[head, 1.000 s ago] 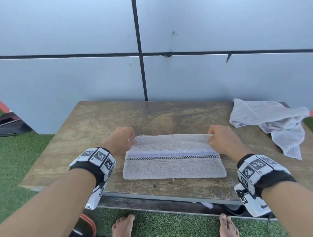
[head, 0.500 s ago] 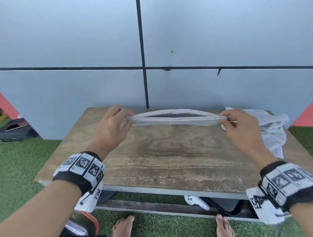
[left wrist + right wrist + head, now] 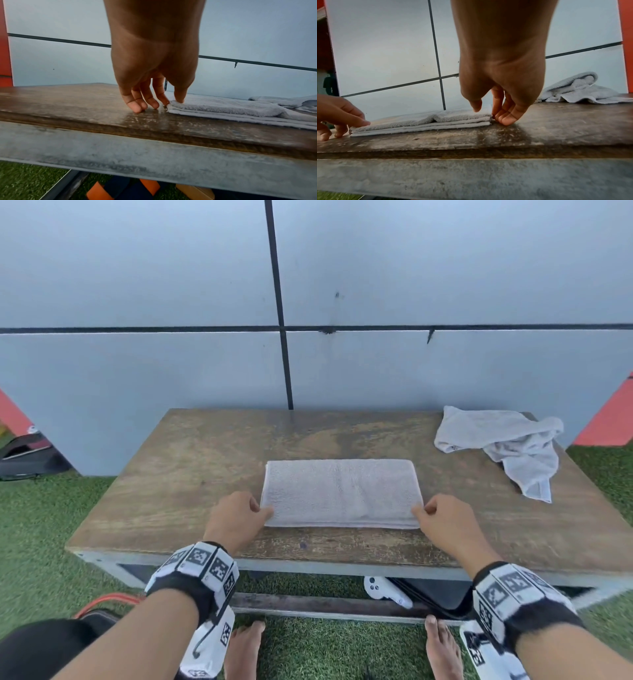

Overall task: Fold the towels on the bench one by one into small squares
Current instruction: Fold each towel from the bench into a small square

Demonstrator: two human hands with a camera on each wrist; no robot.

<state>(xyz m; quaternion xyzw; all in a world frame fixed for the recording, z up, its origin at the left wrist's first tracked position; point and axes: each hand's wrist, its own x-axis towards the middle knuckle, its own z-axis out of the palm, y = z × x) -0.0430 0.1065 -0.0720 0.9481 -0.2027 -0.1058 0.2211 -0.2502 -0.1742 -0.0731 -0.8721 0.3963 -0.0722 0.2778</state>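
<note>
— While the towel (image 3: 340, 493) lies flat mid-bench (image 3: 191, 474), seen from above, why are both hands at its near corners?
— To square the layers, I'd guess. The left hand (image 3: 236, 520) pinches one corner, the right hand (image 3: 442, 523) the other. A second towel (image 3: 507, 446) sits crumpled at the far right, unfolded.
— And from the left wrist?
— Thumb on top, forefinger at the edge: a pinch on the corner; the other fingers (image 3: 137, 104) touch wood.
— The right wrist?
— Same pinch. The towel shows stacked layers, pale grey, a long rectangle, not yet square.
</note>
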